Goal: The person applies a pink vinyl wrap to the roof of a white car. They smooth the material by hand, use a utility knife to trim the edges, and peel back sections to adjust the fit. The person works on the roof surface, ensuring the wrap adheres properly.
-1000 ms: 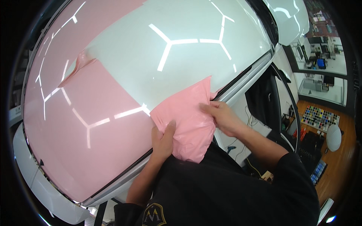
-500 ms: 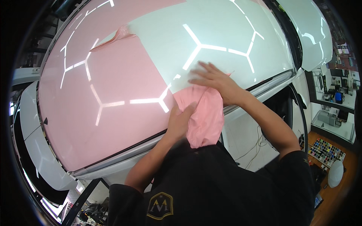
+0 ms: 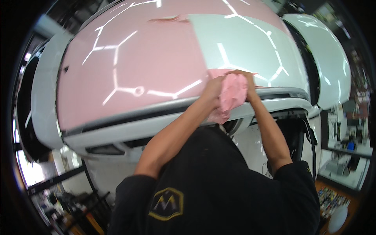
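Observation:
A crumpled bundle of pink film (image 3: 234, 91) hangs at the near edge of a car roof. My left hand (image 3: 212, 90) is closed on its left side. My right hand (image 3: 249, 81) curls round its top and right side; its fingertips are partly hidden behind the film. From the bundle, the film reaches onto the roof, where a flat pink layer (image 3: 152, 58) covers the left part and the far edge. Beside it, a pale glossy roof panel (image 3: 239, 43) shows bare on the right. A wrinkled fold (image 3: 170, 19) stands up in the far pink film.
A grey roof rail (image 3: 164, 106) runs along the near edge, between my body and the panel. A raised white tailgate or hood panel (image 3: 329, 58) stands at the right. At lower right are a rack of small coloured items (image 3: 332, 199) and a white rounded object (image 3: 338, 219).
My right hand has come down from the pale panel onto the film bundle. Both hands and the bundle are now farther from my body, and the view has shifted.

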Motion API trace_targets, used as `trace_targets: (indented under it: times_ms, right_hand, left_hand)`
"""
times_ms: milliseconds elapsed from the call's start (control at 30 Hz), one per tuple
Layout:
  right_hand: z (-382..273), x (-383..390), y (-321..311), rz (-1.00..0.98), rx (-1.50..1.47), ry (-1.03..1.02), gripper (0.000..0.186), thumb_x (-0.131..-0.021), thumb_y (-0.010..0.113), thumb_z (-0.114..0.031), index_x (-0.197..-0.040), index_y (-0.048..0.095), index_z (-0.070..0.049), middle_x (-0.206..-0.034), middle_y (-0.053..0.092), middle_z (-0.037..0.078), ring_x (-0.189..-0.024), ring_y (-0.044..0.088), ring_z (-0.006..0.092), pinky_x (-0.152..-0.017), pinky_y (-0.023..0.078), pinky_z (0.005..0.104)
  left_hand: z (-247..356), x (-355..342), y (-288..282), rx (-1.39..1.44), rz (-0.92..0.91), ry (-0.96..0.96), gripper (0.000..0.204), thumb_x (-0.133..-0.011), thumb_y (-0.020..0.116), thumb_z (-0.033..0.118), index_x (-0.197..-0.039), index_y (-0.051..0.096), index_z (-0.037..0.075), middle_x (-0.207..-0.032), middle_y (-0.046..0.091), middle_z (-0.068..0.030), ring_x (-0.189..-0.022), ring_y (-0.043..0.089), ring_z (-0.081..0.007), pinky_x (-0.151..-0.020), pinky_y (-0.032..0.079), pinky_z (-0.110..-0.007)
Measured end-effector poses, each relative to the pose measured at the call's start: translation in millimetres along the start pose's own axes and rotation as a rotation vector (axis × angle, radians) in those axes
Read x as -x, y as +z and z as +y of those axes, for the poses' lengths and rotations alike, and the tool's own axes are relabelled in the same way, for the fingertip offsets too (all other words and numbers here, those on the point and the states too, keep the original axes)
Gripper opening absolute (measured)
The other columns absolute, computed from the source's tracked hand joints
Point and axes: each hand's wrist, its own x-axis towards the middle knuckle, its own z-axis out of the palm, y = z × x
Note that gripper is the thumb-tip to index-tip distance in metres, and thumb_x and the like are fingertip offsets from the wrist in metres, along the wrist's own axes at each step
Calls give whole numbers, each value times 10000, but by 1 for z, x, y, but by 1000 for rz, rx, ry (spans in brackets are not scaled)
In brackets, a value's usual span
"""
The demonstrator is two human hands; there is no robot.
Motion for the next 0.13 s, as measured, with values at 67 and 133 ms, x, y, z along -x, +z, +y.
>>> trace_targets:
  times_ms: [67, 133]
  right_hand:
    - [-6, 9, 7, 49, 302, -113, 266, -800, 692, -37, -1051, 781, -22, -1042, 778, 100, -923, 727, 217, -889, 574, 345]
    - [15, 33, 11, 56, 140, -55, 332, -762, 767, -107, -1092, 802, -129, -1064, 778, 111, -1007, 729, 202, -935, 564, 340]
  left_hand:
    - [-23, -31, -17, -59, 99, 123, 353, -1037, 529, 256, -1243, 624, -14, -1195, 684, -142, -1039, 695, -286, -901, 587, -406]
    - [-28, 4, -16, -23, 101, 77, 388, -1018, 570, 287, -1274, 621, 0, -1247, 658, -180, -1192, 627, -280, -1059, 490, -481]
